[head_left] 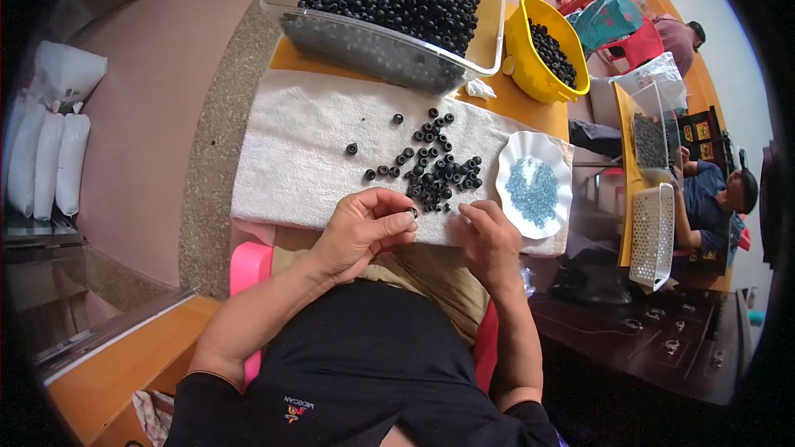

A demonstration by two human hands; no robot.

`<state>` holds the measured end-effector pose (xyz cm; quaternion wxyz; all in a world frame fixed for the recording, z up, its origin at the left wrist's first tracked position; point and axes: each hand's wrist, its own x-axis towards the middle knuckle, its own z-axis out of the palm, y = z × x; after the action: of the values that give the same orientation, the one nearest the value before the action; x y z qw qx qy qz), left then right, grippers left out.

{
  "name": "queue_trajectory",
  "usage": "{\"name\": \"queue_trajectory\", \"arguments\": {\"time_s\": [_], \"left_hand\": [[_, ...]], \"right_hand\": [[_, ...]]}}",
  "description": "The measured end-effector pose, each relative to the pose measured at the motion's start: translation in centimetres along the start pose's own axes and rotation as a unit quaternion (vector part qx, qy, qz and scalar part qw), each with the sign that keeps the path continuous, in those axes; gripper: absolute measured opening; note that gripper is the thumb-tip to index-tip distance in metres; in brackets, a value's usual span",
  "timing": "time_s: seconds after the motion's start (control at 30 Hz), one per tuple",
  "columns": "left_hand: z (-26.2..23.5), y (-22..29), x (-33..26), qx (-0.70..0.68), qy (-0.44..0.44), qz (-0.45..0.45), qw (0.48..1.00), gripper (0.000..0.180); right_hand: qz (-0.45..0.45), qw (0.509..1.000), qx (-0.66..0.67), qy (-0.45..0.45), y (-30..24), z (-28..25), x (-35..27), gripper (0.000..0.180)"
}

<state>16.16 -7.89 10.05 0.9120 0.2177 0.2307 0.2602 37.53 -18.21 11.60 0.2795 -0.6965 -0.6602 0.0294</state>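
Head view. Left hand (360,232) at the near edge of the white towel (290,157), fingers curled shut, thumb and forefinger pinched on one small black ring (412,213). Right hand (490,242) just beside it at the same near edge, fingers bent down onto the towel, tips near the heap; whether anything is gripped under them cannot be told. Loose heap of black rings (435,170) on the towel's middle, toward its right end, a few strays lying apart toward the far edge. White scalloped dish (519,153) on the towel's right end, holding small pale blue rings (532,190). Clear plastic bin (348,37) beyond the towel's far edge, on the orange table (530,108), piled with black rings. Yellow bowl (530,74) to the right of the bin, also partly filled with black rings. Small crumpled white scrap (480,88) on the table between bin and bowl. White perforated basket (654,236) at a neighbouring table to the right, another person (712,190) seated there. White sacks (50,141) on the floor at far left.
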Motion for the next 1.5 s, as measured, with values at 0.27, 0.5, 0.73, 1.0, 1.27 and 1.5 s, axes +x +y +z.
{"name": "queue_trajectory", "arguments": {"time_s": [0.27,0.5,0.73,1.0,1.27,1.5], "left_hand": [[-0.1,-0.5,0.0,0.02,0.009,-0.021,1.0,0.016],[-0.3,-0.9,0.1,0.032,0.014,-0.016,0.999,0.015],[-0.2,-1.1,0.0,0.041,0.008,-0.007,0.999,0.016],[0.1,-1.1,0.0,0.051,0.009,-0.009,0.999,0.015],[0.0,-1.2,-0.1,0.059,0.006,-0.007,0.998,0.015],[-0.2,-1.5,0.0,0.078,-0.004,0.008,0.997,0.015]], "right_hand": [[-0.001,0.999,-0.036,-0.031,-1.0,1.1,1.2,0.017],[-0.041,0.998,-0.035,-0.021,-0.4,1.4,1.1,0.015],[-0.088,0.996,-0.02,-0.008,0.3,1.5,0.8,0.014],[-0.046,0.997,0.004,-0.055,0.2,1.1,0.9,0.018],[-0.064,0.994,0.003,-0.089,-0.2,0.0,1.8,0.013],[-0.06,0.994,0.043,-0.077,0.0,-0.4,1.8,0.015]]}}
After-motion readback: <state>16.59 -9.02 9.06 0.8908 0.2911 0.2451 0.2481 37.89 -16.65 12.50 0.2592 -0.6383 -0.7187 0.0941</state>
